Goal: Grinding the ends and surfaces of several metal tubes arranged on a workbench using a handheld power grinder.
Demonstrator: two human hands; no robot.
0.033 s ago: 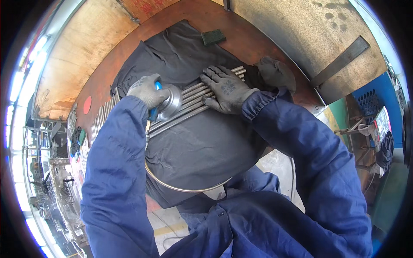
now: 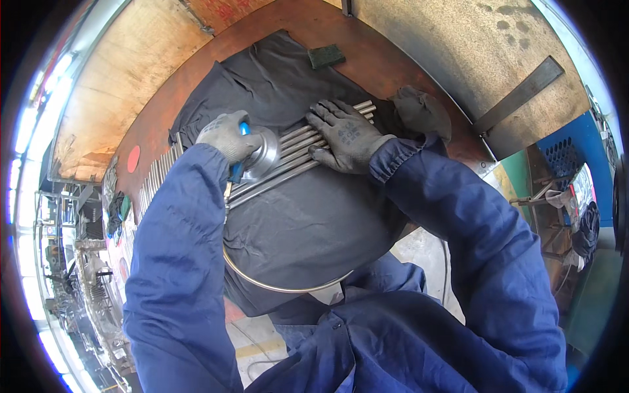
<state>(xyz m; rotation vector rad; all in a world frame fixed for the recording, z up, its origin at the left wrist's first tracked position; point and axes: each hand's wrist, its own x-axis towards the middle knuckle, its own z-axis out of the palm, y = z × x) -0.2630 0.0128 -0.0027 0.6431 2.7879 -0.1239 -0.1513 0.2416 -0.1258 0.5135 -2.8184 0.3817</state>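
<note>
Several long metal rods (image 2: 298, 165) lie side by side on a dark cloth (image 2: 308, 223) spread over a brown workbench (image 2: 386, 69). My left hand (image 2: 226, 135), in a grey glove, grips a blue-handled power tool with a round metal head (image 2: 261, 156) that rests on the rods. Gloved in dark grey, my right hand (image 2: 346, 134) lies flat with fingers spread on the rods' far ends, pressing them down. A thin hose or cable (image 2: 275, 285) loops from the tool below the cloth.
A green scouring pad (image 2: 326, 56) lies on the cloth at the back. A spare grey glove (image 2: 422, 111) sits right of my right hand. More rods (image 2: 154, 180) lie at the bench's left. A flat metal bar (image 2: 521, 95) rests on the rusty surface to the right.
</note>
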